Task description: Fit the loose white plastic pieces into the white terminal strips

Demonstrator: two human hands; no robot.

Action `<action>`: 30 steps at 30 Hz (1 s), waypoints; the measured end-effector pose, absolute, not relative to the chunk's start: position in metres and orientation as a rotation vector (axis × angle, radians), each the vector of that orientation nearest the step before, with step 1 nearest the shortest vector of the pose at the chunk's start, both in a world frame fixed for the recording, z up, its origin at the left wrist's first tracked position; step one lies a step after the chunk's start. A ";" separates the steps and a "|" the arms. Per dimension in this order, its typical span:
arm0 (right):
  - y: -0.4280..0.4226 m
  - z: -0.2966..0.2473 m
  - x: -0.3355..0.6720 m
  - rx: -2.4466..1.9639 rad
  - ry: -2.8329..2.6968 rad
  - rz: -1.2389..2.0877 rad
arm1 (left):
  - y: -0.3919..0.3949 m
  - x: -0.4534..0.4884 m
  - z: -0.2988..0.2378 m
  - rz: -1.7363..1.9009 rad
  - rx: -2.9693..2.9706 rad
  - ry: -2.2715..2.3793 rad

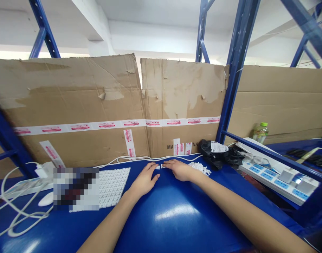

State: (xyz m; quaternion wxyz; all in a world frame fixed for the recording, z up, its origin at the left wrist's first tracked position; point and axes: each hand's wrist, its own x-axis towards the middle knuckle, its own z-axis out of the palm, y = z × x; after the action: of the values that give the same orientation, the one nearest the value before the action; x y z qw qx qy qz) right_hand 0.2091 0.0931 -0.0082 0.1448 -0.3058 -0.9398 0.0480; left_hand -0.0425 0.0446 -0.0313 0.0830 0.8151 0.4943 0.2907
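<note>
Far left, a white computer mouse (46,199) sits on the blue table (161,228), beside a pixelated patch (76,188) that hides whatever lies there. Next comes a gridded white sheet of small plastic pieces (114,187). Here's the left hand (145,179), open, nothing clenched, and two tiny white plastic pieces (160,167) sit right between the hands, seemingly kept central so both can reach them. The right hand (180,169) is open too, grasping nothing. Just past it, a loose heap of white pieces (200,168), a black plastic bag (216,153), a green-capped bottle (260,133), and a power strip (278,179). On the cardboard sheet (182,91) behind, "MA" and "INA" are readable!
</note>
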 end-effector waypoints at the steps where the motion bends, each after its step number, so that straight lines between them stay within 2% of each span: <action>1: 0.092 -0.009 0.208 -0.884 -2.708 0.136 | 0.046 -0.043 -0.030 0.876 2.432 1.467; 14: 0.073 -0.011 0.197 -0.805 -2.726 0.161 | 0.052 -0.038 -0.025 0.871 2.383 1.329; 26: -0.046 0.001 0.219 -0.799 -2.756 0.362 | -0.055 -0.039 -0.017 0.776 2.248 1.188; 30: -0.049 0.022 0.234 -0.689 -2.732 0.496 | -0.068 -0.044 -0.006 0.723 2.193 1.212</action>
State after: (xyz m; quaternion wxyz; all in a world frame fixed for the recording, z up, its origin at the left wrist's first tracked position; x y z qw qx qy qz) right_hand 0.2339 -0.0491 0.0217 0.1397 -0.2386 -0.9456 0.1717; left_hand -0.0443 -0.0683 -0.0064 0.2638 0.8112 0.4482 0.2672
